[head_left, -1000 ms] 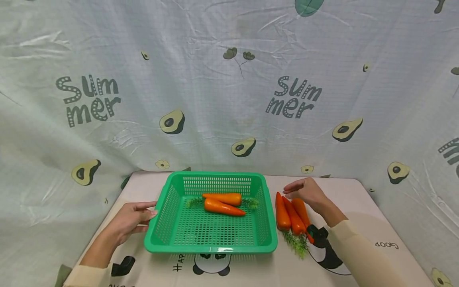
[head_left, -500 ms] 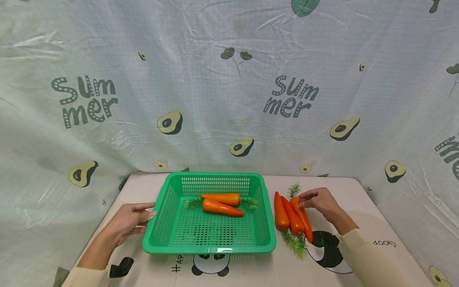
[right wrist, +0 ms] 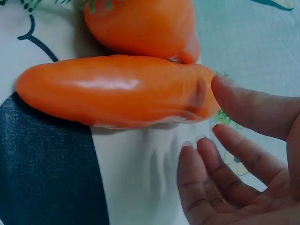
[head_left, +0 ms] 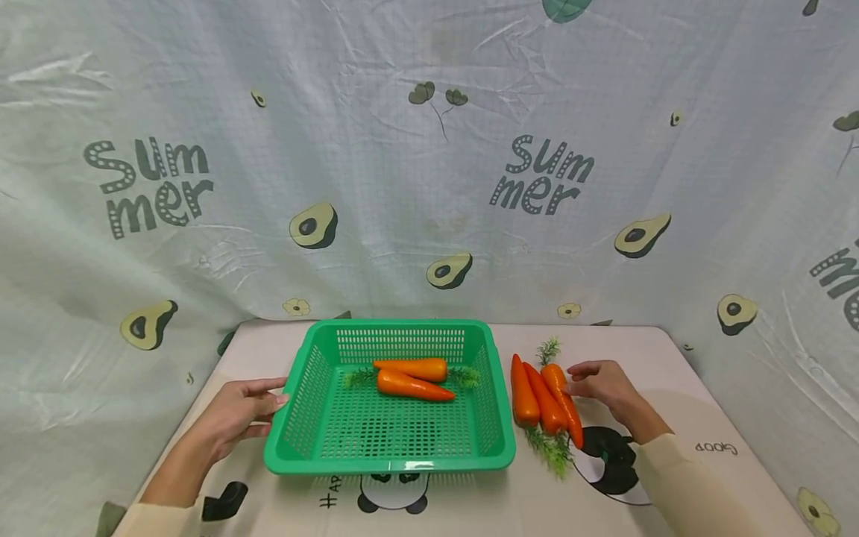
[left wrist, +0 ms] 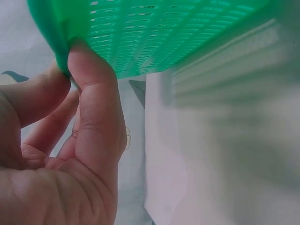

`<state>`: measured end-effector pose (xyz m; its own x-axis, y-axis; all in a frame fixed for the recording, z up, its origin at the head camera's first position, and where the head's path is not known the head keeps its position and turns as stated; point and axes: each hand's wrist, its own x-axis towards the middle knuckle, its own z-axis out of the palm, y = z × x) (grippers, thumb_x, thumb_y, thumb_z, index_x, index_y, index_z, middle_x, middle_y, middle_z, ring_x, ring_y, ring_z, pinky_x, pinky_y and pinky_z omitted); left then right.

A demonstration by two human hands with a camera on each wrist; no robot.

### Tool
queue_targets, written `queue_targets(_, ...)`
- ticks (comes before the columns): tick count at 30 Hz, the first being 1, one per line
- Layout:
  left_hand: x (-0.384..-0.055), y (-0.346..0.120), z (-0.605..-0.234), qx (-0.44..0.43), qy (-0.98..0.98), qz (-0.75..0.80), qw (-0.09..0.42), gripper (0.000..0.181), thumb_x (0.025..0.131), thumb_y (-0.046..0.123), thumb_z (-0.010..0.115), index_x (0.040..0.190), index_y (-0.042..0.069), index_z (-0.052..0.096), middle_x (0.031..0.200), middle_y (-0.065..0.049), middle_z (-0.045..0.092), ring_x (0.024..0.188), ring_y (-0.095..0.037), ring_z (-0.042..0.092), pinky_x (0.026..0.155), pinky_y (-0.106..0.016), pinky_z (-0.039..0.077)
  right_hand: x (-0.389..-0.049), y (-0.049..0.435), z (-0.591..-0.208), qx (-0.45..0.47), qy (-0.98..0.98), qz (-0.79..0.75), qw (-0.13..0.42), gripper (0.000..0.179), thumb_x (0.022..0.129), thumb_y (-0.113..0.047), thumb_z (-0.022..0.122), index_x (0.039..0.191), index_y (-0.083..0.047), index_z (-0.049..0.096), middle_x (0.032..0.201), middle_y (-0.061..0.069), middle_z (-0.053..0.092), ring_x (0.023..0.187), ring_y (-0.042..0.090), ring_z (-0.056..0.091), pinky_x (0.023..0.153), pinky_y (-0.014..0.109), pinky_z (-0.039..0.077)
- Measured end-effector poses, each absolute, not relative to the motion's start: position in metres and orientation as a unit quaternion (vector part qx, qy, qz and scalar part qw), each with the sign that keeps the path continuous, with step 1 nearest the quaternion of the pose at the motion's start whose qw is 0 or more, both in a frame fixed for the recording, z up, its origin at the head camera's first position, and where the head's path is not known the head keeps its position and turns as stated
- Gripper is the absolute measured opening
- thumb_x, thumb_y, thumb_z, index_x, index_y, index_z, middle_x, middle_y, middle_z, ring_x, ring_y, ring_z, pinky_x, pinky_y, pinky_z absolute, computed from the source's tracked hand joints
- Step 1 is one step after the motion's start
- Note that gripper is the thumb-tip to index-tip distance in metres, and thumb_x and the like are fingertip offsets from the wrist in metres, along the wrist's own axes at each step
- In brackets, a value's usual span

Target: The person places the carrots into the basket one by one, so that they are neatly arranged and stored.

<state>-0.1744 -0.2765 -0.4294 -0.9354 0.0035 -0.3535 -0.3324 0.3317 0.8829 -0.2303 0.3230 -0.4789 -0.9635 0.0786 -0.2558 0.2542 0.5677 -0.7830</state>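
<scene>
A green plastic basket (head_left: 389, 466) stands mid-table with two orange carrots lying inside, a rear carrot (head_left: 429, 369) and a front carrot (head_left: 412, 386). My left hand (head_left: 236, 418) pinches the basket's left rim; in the left wrist view, thumb and forefinger close on that rim. Three more carrots lie side by side to the basket's right. My right hand (head_left: 607, 391) is beside the rightmost carrot (head_left: 564, 406), its fingers spread and relaxed. In the right wrist view the thumb (right wrist: 253, 108) overlaps that carrot's thick end, while the other fingers (right wrist: 192, 173) hang below it.
The left carrot (head_left: 525, 395) and middle carrot (head_left: 546, 403) of the row lie close to the basket's right wall, leafy tops toward the front. A light printed cloth covers the table (head_left: 671, 395). Behind it hangs a patterned curtain (head_left: 376, 149).
My right hand has come from above the carrots' far end to the right side of the rightmost carrot, which has shifted slightly. The left hand keeps its hold on the rim.
</scene>
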Motion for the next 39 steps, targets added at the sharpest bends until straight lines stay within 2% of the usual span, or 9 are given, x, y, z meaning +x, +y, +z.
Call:
queue_targets(4,-0.174,-0.276,-0.428,-0.104,0.804,0.567,0.146,0.059,0.104,0.01,0.061,0.156,-0.007,0.039,0.092,-0.001,0.072,0.08,-0.014,0.07,0.07,-0.031,0.063,-0.232,0.32,-0.481,0.102,0.884,-0.442,0.109,0.06,0.086,-0.026,0.083,0.132,0.008,0.063,0.128,0.027,0.064,0.101,0.027,0.065,0.089,0.039,0.06)
queue_targets(8,-0.173,-0.276,-0.428,-0.102,0.803,0.568,0.147,0.059,0.104,0.01,0.061,0.156,-0.007,0.039,0.092,-0.001,0.072,0.08,-0.014,0.07,0.07,-0.031,0.062,-0.233,0.315,-0.482,0.1,0.89,-0.429,0.117,0.062,0.086,-0.028,0.083,0.131,0.009,0.062,0.128,0.028,0.064,0.098,0.026,0.064,0.084,0.035,0.061)
queue_targets(15,-0.172,-0.276,-0.426,-0.101,0.803,0.569,0.147,0.06,0.105,0.01,0.061,0.157,-0.007,0.038,0.093,-0.002,0.071,0.08,-0.014,0.069,0.07,-0.031,0.062,-0.24,0.31,-0.483,0.09,0.896,-0.416,0.128,0.062,0.084,-0.024,0.083,0.13,0.012,0.062,0.126,0.029,0.065,0.094,0.025,0.067,0.083,0.036,0.063)
queue_targets(28,-0.172,-0.274,-0.423,-0.093,0.806,0.568,0.141,0.059,0.104,0.009,0.062,0.156,-0.009,0.039,0.091,-0.001,0.071,0.08,-0.014,0.069,0.071,-0.031,0.063,-0.245,0.311,-0.479,0.102,0.895,-0.419,0.113,0.06,0.081,-0.02,0.086,0.126,0.014,0.065,0.124,0.029,0.066,0.09,0.025,0.069,0.079,0.036,0.064)
queue_targets(39,-0.171,-0.275,-0.425,-0.097,0.807,0.564,0.145,0.059,0.104,0.009,0.061,0.156,-0.008,0.039,0.091,-0.001,0.071,0.08,-0.013,0.07,0.07,-0.031,0.063,-0.247,0.311,-0.465,0.094,0.871,-0.469,0.116,0.061,0.085,-0.017,0.083,0.132,0.016,0.06,0.12,0.028,0.069,0.08,0.017,0.071,0.077,0.036,0.065)
